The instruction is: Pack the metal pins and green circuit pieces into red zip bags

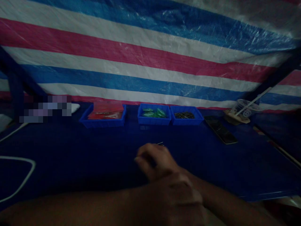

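Right grip [155,161] pinched shut on small metal piece [161,144] | piece at fingertips | left grip [181,196] unclear

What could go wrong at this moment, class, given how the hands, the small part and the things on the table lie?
1. The right hand pinches a small metal piece in its fingers; in this dim light it might slip unseen onto the dark blue table.
2. The left hand lies across the right wrist, which may cramp its movement.
3. The plastic cup stands near the phone; a knock could spill it.
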